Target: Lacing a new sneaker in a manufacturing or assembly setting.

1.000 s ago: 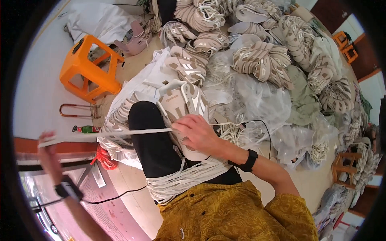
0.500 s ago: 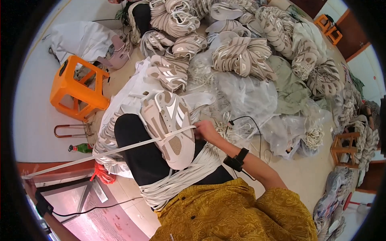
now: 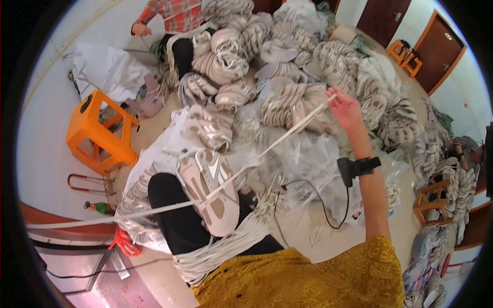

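Note:
My right hand (image 3: 345, 107) is raised at the right of centre, its fingers closed on one end of a long off-white shoelace (image 3: 287, 134). The lace is stretched taut across a beige, white and tan shoe upper (image 3: 221, 215) on my lap, meeting it near the eyelets at the toe end. From there the other length runs left over my dark trouser leg and out past the left edge of the picture. My left hand lies outside the picture. A bundle of loose white laces (image 3: 210, 256) is draped across my thighs, just below the upper.
Stacked shoe uppers (image 3: 292, 105) and clear plastic bags cover the floor ahead. An orange stool (image 3: 84, 131), a green bottle (image 3: 102, 207) and red string (image 3: 126, 243) are at left. A wooden stool (image 3: 434, 203) stands right. Another person in a plaid shirt (image 3: 179, 15) sits at the far side.
My right hand has swung up and right from beside the upper, drawing out a long length of lace. My left hand has gone out of the picture at the left edge.

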`<act>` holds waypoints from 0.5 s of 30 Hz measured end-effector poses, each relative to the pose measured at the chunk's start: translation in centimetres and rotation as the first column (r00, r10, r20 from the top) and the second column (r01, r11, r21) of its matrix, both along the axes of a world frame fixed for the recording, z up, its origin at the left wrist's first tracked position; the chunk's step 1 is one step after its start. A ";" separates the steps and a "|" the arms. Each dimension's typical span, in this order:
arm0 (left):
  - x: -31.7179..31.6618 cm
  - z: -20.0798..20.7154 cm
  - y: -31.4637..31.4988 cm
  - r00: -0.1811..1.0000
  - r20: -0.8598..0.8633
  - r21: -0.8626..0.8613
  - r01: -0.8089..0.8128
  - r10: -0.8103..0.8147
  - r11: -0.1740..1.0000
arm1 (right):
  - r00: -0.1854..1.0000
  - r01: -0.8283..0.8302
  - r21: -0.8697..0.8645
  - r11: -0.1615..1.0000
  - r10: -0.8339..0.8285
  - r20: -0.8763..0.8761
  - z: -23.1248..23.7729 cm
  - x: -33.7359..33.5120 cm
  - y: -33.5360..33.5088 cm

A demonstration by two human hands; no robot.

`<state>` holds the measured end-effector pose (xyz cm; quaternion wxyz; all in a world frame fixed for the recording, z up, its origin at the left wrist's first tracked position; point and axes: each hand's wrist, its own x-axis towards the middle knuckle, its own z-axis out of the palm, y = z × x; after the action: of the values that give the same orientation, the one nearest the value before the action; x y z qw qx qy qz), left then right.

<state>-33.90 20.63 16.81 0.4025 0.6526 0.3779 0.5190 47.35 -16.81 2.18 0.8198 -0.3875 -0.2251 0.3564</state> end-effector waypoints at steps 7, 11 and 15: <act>18.8 1.8 6.2 0.981 0.046 0.218 0.173 -0.188 0.960 | 0.856 0.396 0.038 0.917 -0.384 0.347 15.8 10.0 -6.6; 30.2 6.7 8.1 0.956 0.036 0.359 0.260 -0.291 0.897 | 0.702 0.513 0.114 0.851 -0.492 0.516 24.1 10.3 -9.3; 38.0 13.9 7.9 0.941 -0.007 0.499 0.296 -0.338 0.814 | 0.519 0.620 0.167 0.767 -0.561 0.645 31.3 7.1 -9.2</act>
<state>4.08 28.56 30.75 0.3184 0.7655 0.1019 0.5498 54.43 -25.99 33.44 0.7387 -0.5741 -0.3399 -0.0955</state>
